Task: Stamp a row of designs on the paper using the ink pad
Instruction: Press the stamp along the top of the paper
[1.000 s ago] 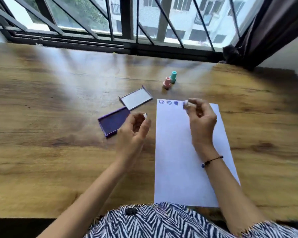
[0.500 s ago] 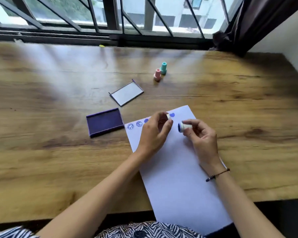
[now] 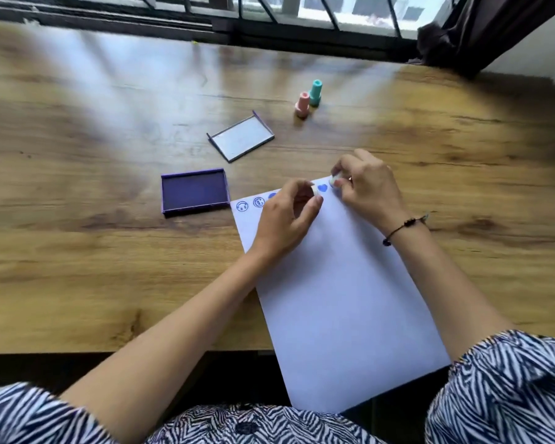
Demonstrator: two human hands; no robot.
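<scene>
Table (image 3: 93, 251): a wooden desktop with strong grain, running up to a dark window frame (image 3: 269, 30) at the far edge; a dark curtain (image 3: 481, 33) hangs at the far right corner.
Paper (image 3: 343, 299): a white sheet lying flat and turned at an angle, its near corner hanging over the table's front edge, its top edge beneath both hands.
Left hand (image 3: 285, 219): hovering over the sheet's top left part, fingers curled, thumb and forefinger pinching a small white cap-like piece (image 3: 317, 190); closed on that piece.
Right hand (image 3: 369, 184): at the sheet's top right corner, fingers bunched around a small pale stamp (image 3: 334, 180), which is lowered to the paper or just above it; contact cannot be judged. A dark cord bracelet (image 3: 404, 226) circles the wrist.
Ink pad (image 3: 194, 191): an open purple tray with a dark violet surface, lying on the bare wood just left of the sheet's top left corner.
Lid (image 3: 241, 137): a flat rectangular cover with a grey face, lying beyond the ink pad, apart from it.
Spare stamps: a pink stamp (image 3: 302, 105) and a teal stamp (image 3: 315, 93) stand upright side by side, far beyond the sheet.
Stamped row: two blue ring designs (image 3: 250, 204) by the left corner, a partly hidden blue mark (image 3: 272, 196) at the left hand's knuckles, and a solid blue heart (image 3: 323, 188) between the two hands.
</scene>
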